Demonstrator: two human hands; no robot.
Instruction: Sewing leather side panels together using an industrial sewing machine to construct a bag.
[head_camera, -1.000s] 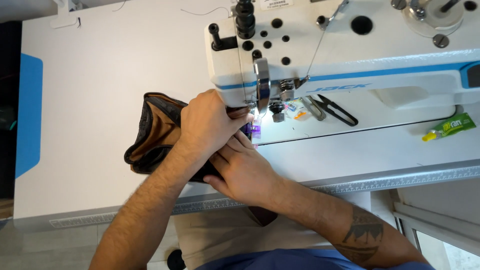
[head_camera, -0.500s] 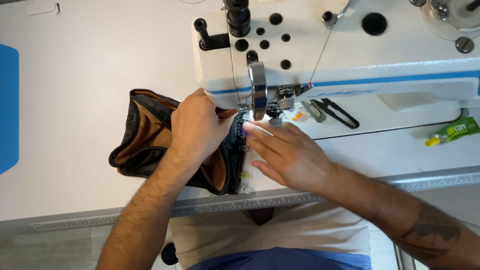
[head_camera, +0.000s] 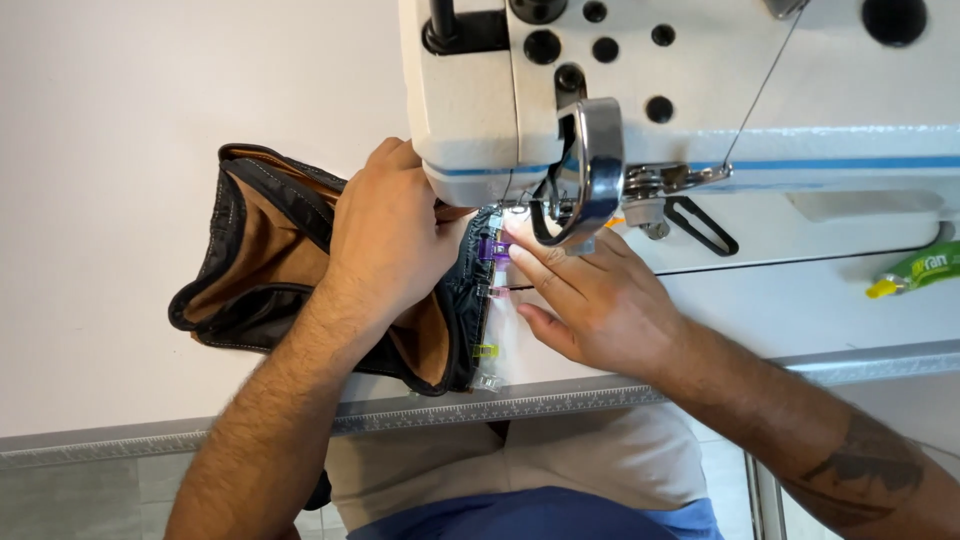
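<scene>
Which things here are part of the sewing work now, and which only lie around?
In use:
- left hand pressing the dark, tan-lined fabric piece
- right hand at the clipped edge
- coloured clips
- sewing machine

Lying about:
- green tube
- black loop tool on the machine bed

White sewing machine (head_camera: 800, 90) fills the top, just above and beyond the hands: black knobs and holes on the head, blue stripe along its lower edge, chrome guard loop at the needle area right over the fingertips. Thin thread runs diagonally down the machine face, right of the hands. Black scissors (head_camera: 700, 225) on the machine bed, just right of the fingertips. Green tube (head_camera: 915, 272) with yellow cap, far right, well apart from the hands. White table (head_camera: 120, 200) under everything; metal ruler strip (head_camera: 520, 403) along its near edge, below the hands.
</scene>
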